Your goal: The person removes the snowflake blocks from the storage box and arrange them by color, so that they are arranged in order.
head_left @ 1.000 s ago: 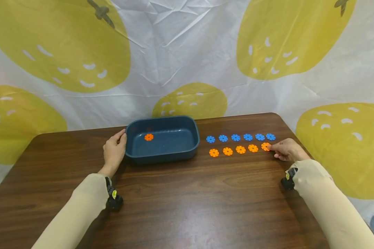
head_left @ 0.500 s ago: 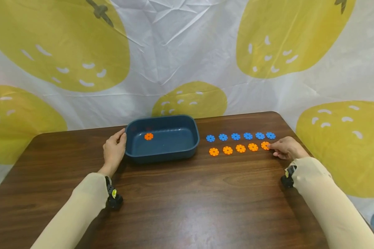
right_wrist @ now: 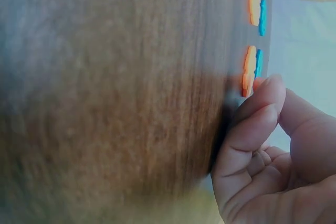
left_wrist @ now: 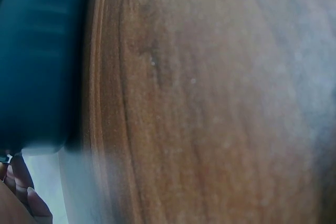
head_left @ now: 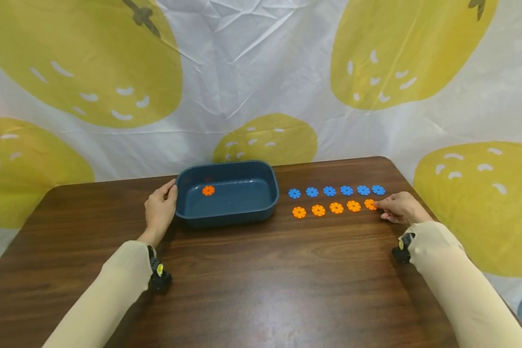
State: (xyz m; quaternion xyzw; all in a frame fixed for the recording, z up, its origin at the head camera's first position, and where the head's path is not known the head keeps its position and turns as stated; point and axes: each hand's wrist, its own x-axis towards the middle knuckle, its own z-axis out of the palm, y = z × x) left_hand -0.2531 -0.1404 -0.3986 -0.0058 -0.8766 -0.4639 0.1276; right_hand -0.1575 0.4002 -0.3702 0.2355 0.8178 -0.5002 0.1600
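My left hand [head_left: 160,208] holds the left end of a dark blue plastic basin [head_left: 226,218], fingertips at its rim and thumb against the outer wall. The left wrist view catches only part of those fingers [left_wrist: 21,184] below the basin's side. Inside the basin lies one orange notched disc [head_left: 208,190]. To the right, my right hand [head_left: 400,208] pinches the edge of the rightmost orange notched disc [head_left: 369,204] between thumb and index finger, low at the table. In the right wrist view the fingertips [right_wrist: 274,85] cover much of that disc.
Several orange discs [head_left: 336,208] continue the front row to the left, evenly spaced. Behind them runs a row of several blue notched discs [head_left: 329,191]. The wooden table [head_left: 265,270] ends at a patterned cloth [head_left: 261,96] hanging behind it.
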